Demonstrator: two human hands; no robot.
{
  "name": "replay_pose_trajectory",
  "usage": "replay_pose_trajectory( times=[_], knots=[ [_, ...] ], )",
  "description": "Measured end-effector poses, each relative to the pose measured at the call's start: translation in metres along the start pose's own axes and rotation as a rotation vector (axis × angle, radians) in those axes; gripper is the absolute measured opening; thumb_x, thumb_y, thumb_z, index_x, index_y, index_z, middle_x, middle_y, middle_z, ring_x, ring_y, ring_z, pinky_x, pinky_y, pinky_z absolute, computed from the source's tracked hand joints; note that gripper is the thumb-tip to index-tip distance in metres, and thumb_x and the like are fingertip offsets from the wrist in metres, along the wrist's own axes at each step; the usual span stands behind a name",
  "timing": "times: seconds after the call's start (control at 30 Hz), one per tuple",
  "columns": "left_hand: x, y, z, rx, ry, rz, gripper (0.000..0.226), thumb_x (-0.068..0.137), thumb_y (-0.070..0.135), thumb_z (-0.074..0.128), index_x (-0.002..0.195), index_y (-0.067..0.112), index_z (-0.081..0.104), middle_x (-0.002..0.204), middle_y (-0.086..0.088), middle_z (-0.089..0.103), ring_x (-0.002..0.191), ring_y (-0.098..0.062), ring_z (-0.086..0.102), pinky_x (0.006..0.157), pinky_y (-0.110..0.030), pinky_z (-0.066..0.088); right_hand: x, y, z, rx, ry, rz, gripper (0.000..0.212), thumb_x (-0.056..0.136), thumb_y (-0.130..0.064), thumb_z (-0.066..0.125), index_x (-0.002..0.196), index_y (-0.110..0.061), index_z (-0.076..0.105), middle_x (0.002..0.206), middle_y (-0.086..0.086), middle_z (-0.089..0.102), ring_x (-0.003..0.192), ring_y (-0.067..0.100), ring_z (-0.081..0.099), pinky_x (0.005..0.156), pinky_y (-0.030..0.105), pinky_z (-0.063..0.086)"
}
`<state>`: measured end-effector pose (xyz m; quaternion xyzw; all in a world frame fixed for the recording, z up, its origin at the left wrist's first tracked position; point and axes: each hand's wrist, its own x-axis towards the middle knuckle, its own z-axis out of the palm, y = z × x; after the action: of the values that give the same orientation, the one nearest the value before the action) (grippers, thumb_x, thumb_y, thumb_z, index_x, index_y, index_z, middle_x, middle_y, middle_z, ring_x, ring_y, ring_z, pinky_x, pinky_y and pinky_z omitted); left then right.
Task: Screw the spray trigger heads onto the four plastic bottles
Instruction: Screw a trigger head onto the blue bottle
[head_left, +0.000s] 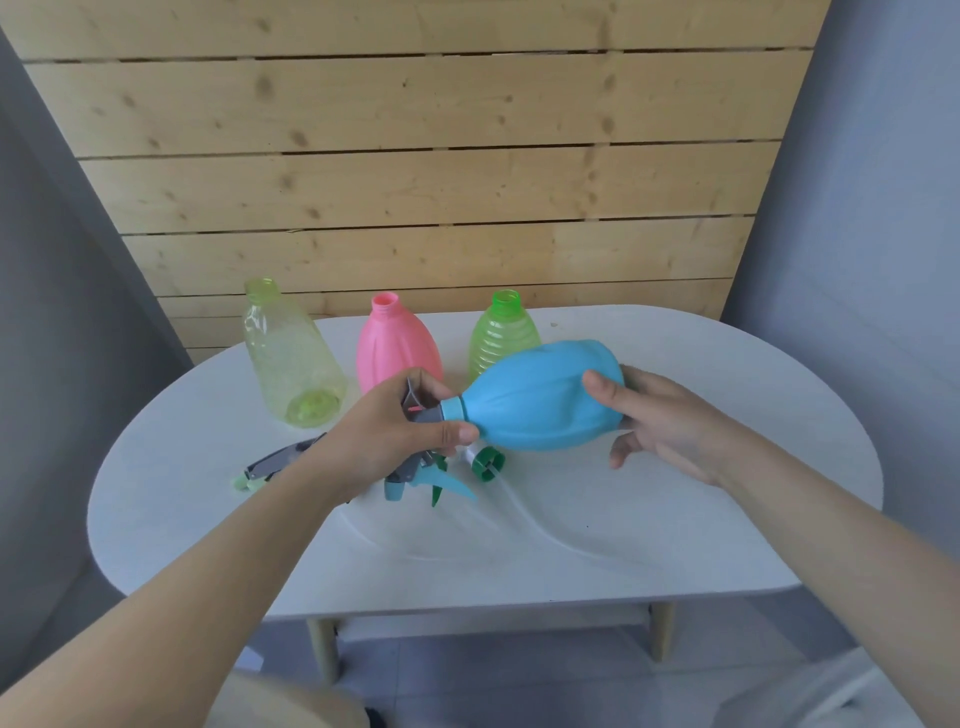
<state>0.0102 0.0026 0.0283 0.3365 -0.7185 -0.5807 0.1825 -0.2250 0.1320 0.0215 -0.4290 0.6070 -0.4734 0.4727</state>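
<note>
1. We are closing our left hand (395, 431) around the grey trigger head (423, 413) at the neck.
2. Our right hand (660, 421) is cupping the blue bottle (535, 397) loosely (long axis sideways, neck leftward), above the table (675, 545)

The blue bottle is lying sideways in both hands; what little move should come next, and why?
Probably a twist. The left hand has a grip on a grey trigger head at the neck of the blue bottle, while the right hand steadies its base. I cannot tell how far the head is threaded on, so turning it until snug seems right. The three bottles behind it have bare necks.
</note>
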Motion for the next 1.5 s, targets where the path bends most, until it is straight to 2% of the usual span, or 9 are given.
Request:
replay_pose_trajectory(
  times=[0.2, 0.37, 0.43, 0.57, 0.7, 1.0, 1.17, 1.33, 1.5],
  knots=[
    [0.001, -0.002, 0.001, 0.066, -0.049, 0.005, 0.035, 0.067, 0.02, 0.083, 0.088, 0.016, 0.055, 0.053, 0.006, 0.064, 0.041, -0.004, 0.049, 0.035, -0.018, 0.035, 0.0, -0.002, 0.0, -0.305, 0.009, 0.164, 0.066, 0.075, -0.08, 0.022, 0.104, -0.036, 0.062, 0.07, -0.01, 0.073, 0.063, 0.026, 0.069, 0.042, 0.024, 0.041],
    [0.001, -0.001, -0.002, -0.016, -0.065, -0.038, 0.05, 0.061, 0.031, 0.082, 0.097, 0.009, 0.056, 0.069, -0.001, 0.073, 0.063, -0.011, 0.066, 0.048, -0.018, 0.046, -0.003, -0.006, -0.005, 0.111, -0.133, 0.051, 0.071, 0.07, -0.041, 0.075, 0.13, -0.047, 0.037, 0.135, -0.005, 0.048, 0.112, 0.019, 0.059, 0.073, 0.036, 0.056],
    [0.001, 0.0, -0.004, -0.034, -0.06, -0.041, 0.052, 0.057, 0.035, 0.081, 0.096, 0.011, 0.056, 0.071, -0.004, 0.074, 0.059, -0.01, 0.063, 0.043, -0.017, 0.04, -0.001, -0.005, -0.008, 0.031, -0.107, -0.025, 0.074, 0.064, -0.027, 0.078, 0.127, -0.043, 0.043, 0.127, -0.004, 0.051, 0.101, 0.017, 0.063, 0.066, 0.031, 0.054],
    [0.001, 0.001, 0.0, -0.045, -0.053, -0.032, 0.056, 0.053, 0.037, 0.082, 0.093, 0.012, 0.054, 0.069, -0.001, 0.074, 0.054, -0.006, 0.063, 0.036, -0.014, 0.035, -0.001, -0.008, -0.007, -0.035, -0.066, 0.062, 0.063, 0.065, -0.065, 0.061, 0.116, -0.028, 0.058, 0.096, 0.008, 0.07, 0.072, 0.027, 0.067, 0.047, 0.029, 0.048],
    [0.001, 0.005, 0.002, -0.056, -0.025, -0.026, 0.054, 0.051, 0.036, 0.081, 0.091, 0.011, 0.054, 0.062, 0.001, 0.07, 0.048, -0.003, 0.059, 0.035, -0.014, 0.034, 0.0, -0.005, -0.006, 0.05, -0.06, -0.007, 0.065, 0.065, -0.055, 0.072, 0.123, -0.037, 0.05, 0.12, -0.003, 0.061, 0.1, 0.017, 0.066, 0.067, 0.032, 0.055],
    [-0.001, 0.013, 0.006, 0.106, -0.006, 0.063, 0.052, 0.051, 0.048, 0.079, 0.084, 0.017, 0.054, 0.054, 0.005, 0.064, 0.045, -0.003, 0.053, 0.038, -0.015, 0.037, -0.003, -0.009, -0.005, 0.087, -0.06, 0.096, 0.049, 0.065, -0.063, 0.062, 0.102, -0.032, 0.066, 0.093, 0.008, 0.071, 0.073, 0.031, 0.068, 0.045, 0.028, 0.047],
    [0.002, 0.015, 0.009, 0.138, -0.016, 0.085, 0.042, 0.058, 0.04, 0.082, 0.084, 0.018, 0.057, 0.05, 0.008, 0.063, 0.043, -0.003, 0.054, 0.036, -0.015, 0.036, -0.013, -0.005, -0.01, 0.099, -0.073, 0.11, 0.064, 0.059, -0.063, 0.07, 0.115, -0.033, 0.059, 0.114, 0.0, 0.069, 0.099, 0.021, 0.067, 0.075, 0.038, 0.056],
    [0.013, 0.023, 0.027, 0.237, -0.004, 0.119, 0.041, 0.06, 0.031, 0.086, 0.09, 0.015, 0.063, 0.06, 0.008, 0.063, 0.047, -0.002, 0.059, 0.043, -0.013, 0.044, -0.021, -0.012, -0.011, -0.432, 0.071, -0.134, 0.065, 0.059, -0.051, 0.077, 0.118, -0.046, 0.052, 0.12, -0.025, 0.052, 0.109, -0.004, 0.051, 0.082, 0.012, 0.043],
    [0.029, 0.039, 0.048, 0.196, -0.015, 0.263, 0.036, 0.059, 0.026, 0.087, 0.087, 0.02, 0.066, 0.065, 0.016, 0.07, 0.054, -0.003, 0.064, 0.054, -0.021, 0.055, -0.019, -0.008, -0.008, -0.762, 0.124, -0.207, 0.078, 0.051, -0.048, 0.083, 0.119, -0.042, 0.045, 0.118, -0.015, 0.054, 0.105, 0.006, 0.052, 0.085, 0.028, 0.047]
  ],
)
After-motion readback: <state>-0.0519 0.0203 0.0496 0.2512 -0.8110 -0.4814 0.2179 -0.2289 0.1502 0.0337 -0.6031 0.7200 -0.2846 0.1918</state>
